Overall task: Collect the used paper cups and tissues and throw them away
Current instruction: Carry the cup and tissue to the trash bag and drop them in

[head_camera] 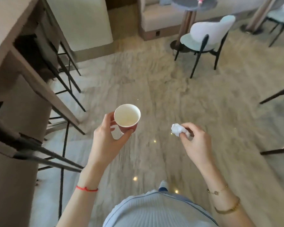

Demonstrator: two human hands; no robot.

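My left hand (107, 136) grips a red paper cup (127, 117) by its side; the cup stands upright, its white inside showing and looking empty. My right hand (196, 142) pinches a crumpled white tissue (177, 129) between thumb and fingers. Both hands are held out in front of my body above the pale marbled floor, roughly level with each other and a cup's width or two apart. No bin is in view.
A brown counter (10, 38) with dark bar stools (62, 68) runs along the left. A pale chair (206, 40) and a round table (193, 4) stand at the back right. More chair legs (277, 94) reach in from the right edge. Marbled floor (146, 82) stretches ahead.
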